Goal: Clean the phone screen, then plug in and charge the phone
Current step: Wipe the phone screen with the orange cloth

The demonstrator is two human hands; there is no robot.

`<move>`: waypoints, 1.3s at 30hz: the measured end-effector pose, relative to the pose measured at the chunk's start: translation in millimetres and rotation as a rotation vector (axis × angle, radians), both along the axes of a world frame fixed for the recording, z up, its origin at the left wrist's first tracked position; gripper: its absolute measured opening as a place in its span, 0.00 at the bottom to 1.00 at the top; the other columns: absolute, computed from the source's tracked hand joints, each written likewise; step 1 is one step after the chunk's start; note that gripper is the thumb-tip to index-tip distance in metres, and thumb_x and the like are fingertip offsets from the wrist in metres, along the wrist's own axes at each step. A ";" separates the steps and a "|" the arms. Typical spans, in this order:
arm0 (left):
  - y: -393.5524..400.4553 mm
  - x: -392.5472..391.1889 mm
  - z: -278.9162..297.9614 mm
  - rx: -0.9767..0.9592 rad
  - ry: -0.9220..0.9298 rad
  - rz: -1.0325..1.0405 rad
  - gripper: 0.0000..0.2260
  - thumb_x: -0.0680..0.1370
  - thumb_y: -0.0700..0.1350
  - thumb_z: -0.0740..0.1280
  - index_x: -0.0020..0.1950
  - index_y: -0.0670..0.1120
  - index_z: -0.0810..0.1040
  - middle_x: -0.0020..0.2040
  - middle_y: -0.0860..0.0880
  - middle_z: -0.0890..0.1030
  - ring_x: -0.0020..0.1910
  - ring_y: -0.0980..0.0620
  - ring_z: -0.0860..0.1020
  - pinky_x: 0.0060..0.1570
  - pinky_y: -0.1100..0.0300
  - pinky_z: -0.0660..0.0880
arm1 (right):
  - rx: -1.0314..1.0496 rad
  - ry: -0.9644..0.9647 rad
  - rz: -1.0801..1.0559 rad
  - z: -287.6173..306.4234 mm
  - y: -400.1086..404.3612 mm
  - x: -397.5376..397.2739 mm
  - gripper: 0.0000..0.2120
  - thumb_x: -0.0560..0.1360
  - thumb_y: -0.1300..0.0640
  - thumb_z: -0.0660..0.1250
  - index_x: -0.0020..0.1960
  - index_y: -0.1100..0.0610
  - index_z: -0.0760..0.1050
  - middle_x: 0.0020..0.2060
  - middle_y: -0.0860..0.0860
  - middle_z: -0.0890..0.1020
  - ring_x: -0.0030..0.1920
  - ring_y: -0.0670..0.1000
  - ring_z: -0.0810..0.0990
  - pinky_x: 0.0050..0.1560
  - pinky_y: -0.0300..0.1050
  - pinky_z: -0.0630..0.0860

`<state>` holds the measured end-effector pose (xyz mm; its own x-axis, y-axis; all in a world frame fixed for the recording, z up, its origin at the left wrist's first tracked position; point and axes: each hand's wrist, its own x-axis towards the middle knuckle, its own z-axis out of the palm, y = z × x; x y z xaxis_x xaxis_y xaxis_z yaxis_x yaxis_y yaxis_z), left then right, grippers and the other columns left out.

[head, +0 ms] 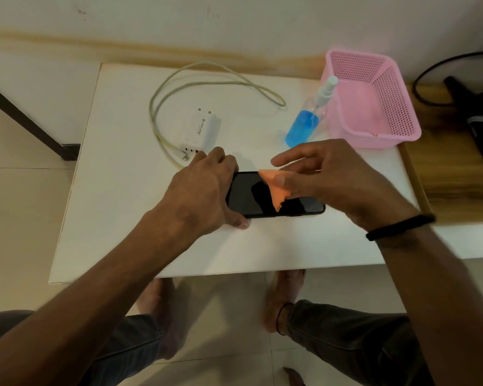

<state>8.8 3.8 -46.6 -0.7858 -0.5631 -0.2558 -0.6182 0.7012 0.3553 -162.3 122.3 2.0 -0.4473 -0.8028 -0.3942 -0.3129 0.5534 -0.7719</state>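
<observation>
Looking down, head view: a person sits at a white counter (123, 218) with both forearms reaching in from the near edge.
Phone: a black phone (273, 195) lies flat, long side running left to right, screen up and dark, near the middle of the counter.
Left hand: the left hand (204, 190) covers the phone's left end; its fingers (221, 157) curl over the far edge and the thumb presses along the near edge, so the phone is gripped between them.
Right hand: the right hand (326, 176) hangs over the phone's right half; thumb and a finger pinch an orange cloth (275, 189), while the index finger is stretched out straight toward the left.
Cloth: folded to a pointed shape, its lower tip hangs down to the screen; I cannot tell whether it touches the glass.
Wrist: a black band (399, 227) circles the right wrist.
Charger: a white plug adapter (200, 130) lies just beyond the left hand, on the far side of the phone.
Cable: a pale cable (207, 76) loops across the far part of the counter; its free connector (185, 156) rests close to the left hand's fingers.
Spray bottle: a clear bottle (307, 121) with blue liquid leans against the pink basket's left wall.
Basket: a pink perforated basket (396, 107) sits at the far right corner.
Below: bare feet and dark trousers on a tiled floor (221, 296).
</observation>
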 end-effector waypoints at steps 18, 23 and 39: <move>-0.3 2.1 1.6 -0.002 -0.007 -0.012 0.39 0.63 0.67 0.78 0.67 0.52 0.69 0.61 0.52 0.72 0.59 0.51 0.70 0.50 0.55 0.73 | 0.041 0.223 -0.123 4.4 17.7 -29.4 0.12 0.70 0.53 0.79 0.50 0.54 0.81 0.42 0.48 0.85 0.43 0.51 0.84 0.42 0.42 0.81; -2.7 6.9 3.6 -0.014 -0.036 -0.041 0.41 0.64 0.67 0.78 0.71 0.52 0.69 0.62 0.52 0.70 0.62 0.50 0.71 0.51 0.54 0.73 | 0.257 0.842 -0.053 -24.5 29.3 -40.4 0.08 0.74 0.52 0.75 0.48 0.55 0.78 0.41 0.54 0.82 0.40 0.55 0.81 0.47 0.51 0.81; -5.6 7.9 1.7 0.008 0.020 -0.047 0.37 0.62 0.66 0.80 0.64 0.51 0.73 0.54 0.52 0.75 0.54 0.50 0.74 0.48 0.54 0.73 | 0.274 0.531 0.078 -24.8 17.2 0.4 0.07 0.79 0.54 0.69 0.53 0.56 0.83 0.43 0.51 0.82 0.37 0.44 0.77 0.31 0.34 0.68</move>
<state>16.6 -1.7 -44.9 -0.8165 -0.5231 -0.2444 -0.5771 0.7265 0.3730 -161.9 139.5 -22.8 -0.5833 -0.7421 -0.3303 -0.6644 0.6698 -0.3315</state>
